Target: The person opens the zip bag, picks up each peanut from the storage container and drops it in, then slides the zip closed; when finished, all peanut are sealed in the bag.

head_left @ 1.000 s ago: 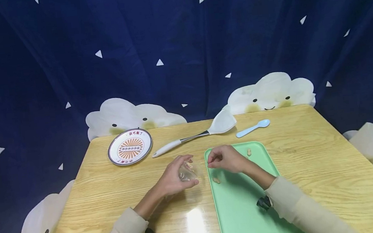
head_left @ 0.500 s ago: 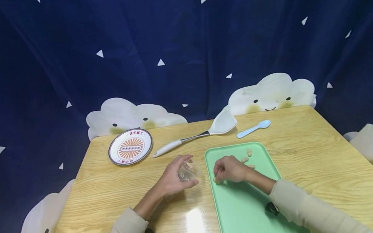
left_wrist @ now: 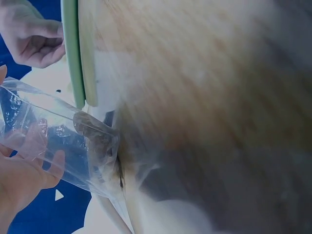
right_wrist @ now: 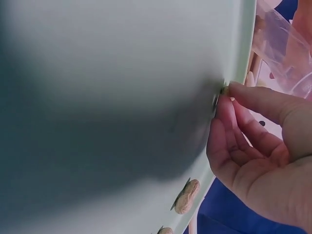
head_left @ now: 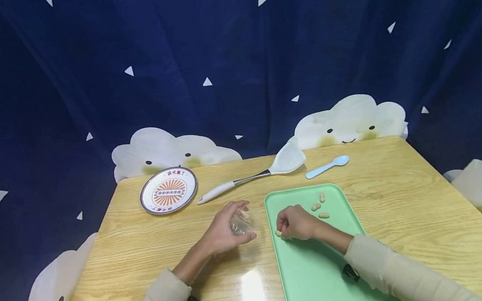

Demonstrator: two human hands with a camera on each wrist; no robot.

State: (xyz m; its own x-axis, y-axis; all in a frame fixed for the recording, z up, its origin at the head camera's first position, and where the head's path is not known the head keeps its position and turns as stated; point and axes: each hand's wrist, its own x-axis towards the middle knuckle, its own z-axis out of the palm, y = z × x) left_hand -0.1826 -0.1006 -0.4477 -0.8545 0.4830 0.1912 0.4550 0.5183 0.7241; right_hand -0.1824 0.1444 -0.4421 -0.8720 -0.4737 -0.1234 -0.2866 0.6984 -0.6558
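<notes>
My left hand (head_left: 223,231) holds a clear plastic bag (left_wrist: 58,131) upright on the table, with thumb and fingers spread around its sides. Brownish peanuts (left_wrist: 97,134) show through the plastic at the bottom of the bag. Over the left side of the green tray (head_left: 320,279), my right hand (head_left: 299,222) pinches a peanut (head_left: 278,233) between thumb and fingertips, low at the tray's surface. In the right wrist view, the fingers mostly cover that peanut. Farther back on the tray lie three more peanuts, one of them a peanut (head_left: 324,216) close to the right wrist.
A round patterned plate (head_left: 169,190) lies at the back left of the wooden table (head_left: 406,211). A white spatula (head_left: 287,159) stretches across the back, its handle toward the plate. Right of its head is a light blue spoon (head_left: 327,166). A dark blue curtain (head_left: 232,63) hangs behind.
From the tray's left edge, the right hand has come down toward me and slightly right, onto the peanut there, and now pinches it. The left hand and the bag stay put.
</notes>
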